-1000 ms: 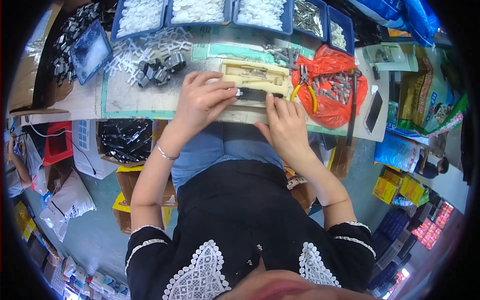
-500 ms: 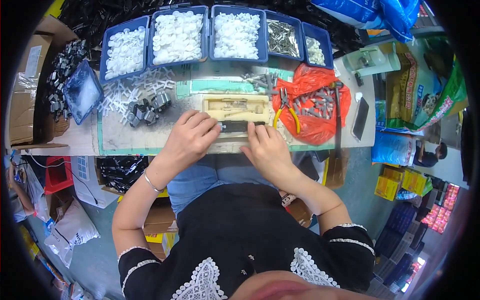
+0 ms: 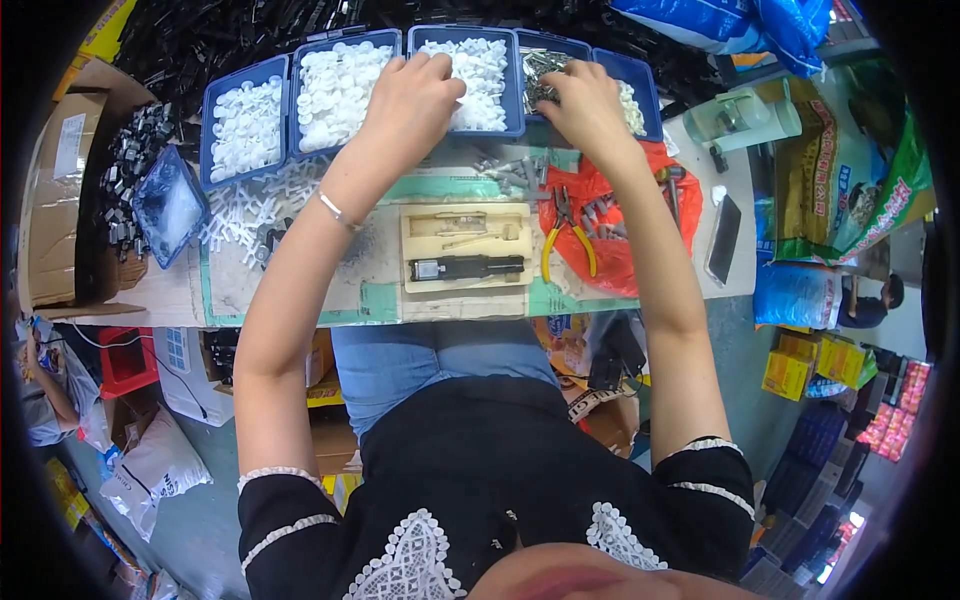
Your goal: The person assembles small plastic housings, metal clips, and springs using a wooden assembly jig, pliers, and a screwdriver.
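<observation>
My left hand (image 3: pixel 412 105) reaches over the bins at the back of the table, where a blue bin of white round caps (image 3: pixel 335 85) meets a blue bin of small white parts (image 3: pixel 480 85). Its fingers bend downward and the tips are hidden. To the right, my right hand (image 3: pixel 588 105) dips toward a blue bin of thin metal pieces (image 3: pixel 540 68), thumb and forefinger apart. Nearer to me lies a cream fixture block (image 3: pixel 465 225) with shaped recesses. A long black part (image 3: pixel 468 268) rests in its front recess, untouched by either hand.
Yellow-handled pliers (image 3: pixel 565 235) lie right of the block, partly on a red plastic bag (image 3: pixel 610 270) with grey pieces. White branched parts (image 3: pixel 240 215) are heaped at left, beside a tilted blue tray (image 3: pixel 168 205). A phone (image 3: pixel 722 238) sits toward the right edge. Black parts pile up behind the bins.
Both hands have left the block and moved forward to the bins, the left over the white parts, the right to the metal pieces. The black part stays behind in the block.
</observation>
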Motion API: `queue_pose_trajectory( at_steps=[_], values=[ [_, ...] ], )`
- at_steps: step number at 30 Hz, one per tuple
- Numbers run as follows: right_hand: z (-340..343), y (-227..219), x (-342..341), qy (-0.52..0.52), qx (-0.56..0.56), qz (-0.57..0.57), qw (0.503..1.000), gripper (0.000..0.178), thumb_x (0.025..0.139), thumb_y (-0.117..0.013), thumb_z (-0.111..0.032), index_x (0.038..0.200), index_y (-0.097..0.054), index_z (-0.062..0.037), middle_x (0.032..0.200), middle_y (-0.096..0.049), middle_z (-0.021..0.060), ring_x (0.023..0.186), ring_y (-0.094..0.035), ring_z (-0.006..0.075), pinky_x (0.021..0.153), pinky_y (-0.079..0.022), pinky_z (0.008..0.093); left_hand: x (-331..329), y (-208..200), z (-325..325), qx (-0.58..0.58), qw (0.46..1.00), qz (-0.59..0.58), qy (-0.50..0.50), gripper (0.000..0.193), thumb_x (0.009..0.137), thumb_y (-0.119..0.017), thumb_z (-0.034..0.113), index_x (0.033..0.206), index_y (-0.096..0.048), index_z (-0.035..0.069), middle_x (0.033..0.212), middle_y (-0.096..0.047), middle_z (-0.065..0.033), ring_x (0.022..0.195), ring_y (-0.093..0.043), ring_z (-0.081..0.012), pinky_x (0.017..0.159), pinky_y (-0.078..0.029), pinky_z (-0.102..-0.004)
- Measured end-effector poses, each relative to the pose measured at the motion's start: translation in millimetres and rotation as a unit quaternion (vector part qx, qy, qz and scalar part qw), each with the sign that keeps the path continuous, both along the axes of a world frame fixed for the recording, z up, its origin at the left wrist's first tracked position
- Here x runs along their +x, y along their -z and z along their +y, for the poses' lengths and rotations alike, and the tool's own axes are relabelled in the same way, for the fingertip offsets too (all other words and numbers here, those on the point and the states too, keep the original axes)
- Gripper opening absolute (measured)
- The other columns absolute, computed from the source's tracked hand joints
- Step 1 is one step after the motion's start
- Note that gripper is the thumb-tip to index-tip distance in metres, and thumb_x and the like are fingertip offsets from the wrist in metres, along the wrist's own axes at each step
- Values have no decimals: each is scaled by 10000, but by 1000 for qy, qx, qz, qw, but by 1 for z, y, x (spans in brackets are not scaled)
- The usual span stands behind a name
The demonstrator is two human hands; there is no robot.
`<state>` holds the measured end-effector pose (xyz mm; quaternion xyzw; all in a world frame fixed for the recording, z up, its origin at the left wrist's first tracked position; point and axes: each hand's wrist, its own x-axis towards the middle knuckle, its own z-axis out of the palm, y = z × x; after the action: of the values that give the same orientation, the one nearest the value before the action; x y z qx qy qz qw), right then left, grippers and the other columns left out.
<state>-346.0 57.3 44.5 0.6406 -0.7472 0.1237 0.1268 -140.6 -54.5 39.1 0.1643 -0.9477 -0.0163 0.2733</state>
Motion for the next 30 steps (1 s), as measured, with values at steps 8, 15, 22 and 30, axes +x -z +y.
queue_pose_trajectory(
  at_steps=[8,15,22,30],
  values=[
    [-19,13,-5,-18,59,76,995,95,775,-632,-141,803,-676,-61,821,-651,119,864,-586,281,781,-422,399,-21,7,-10,-67,994,-88,1,6,717,-632,70,720,-635,65,814,-571,-54,841,-550,-219,760,-409,-337],
    [-20,8,3,-28,81,80,993,69,738,-584,-59,735,-644,-27,754,-648,157,786,-617,335,724,-465,432,-21,3,-14,-85,989,-119,35,30,742,-622,78,734,-607,54,805,-564,-65,840,-546,-218,764,-405,-341],
    [-20,20,-10,-35,-11,-111,993,136,768,-533,-36,853,-636,-12,872,-631,189,863,-596,376,799,-473,431,-10,0,-16,146,981,103,74,40,763,-554,18,782,-523,3,762,-607,-155,708,-602,-361,627,-485,-433],
    [2,3,16,-27,-121,-467,875,62,867,-510,2,906,-462,7,866,-570,139,814,-651,238,732,-516,329,3,6,20,440,867,233,34,158,841,-603,15,991,-642,-16,873,-666,-102,835,-669,-169,739,-525,-238]
  ],
)
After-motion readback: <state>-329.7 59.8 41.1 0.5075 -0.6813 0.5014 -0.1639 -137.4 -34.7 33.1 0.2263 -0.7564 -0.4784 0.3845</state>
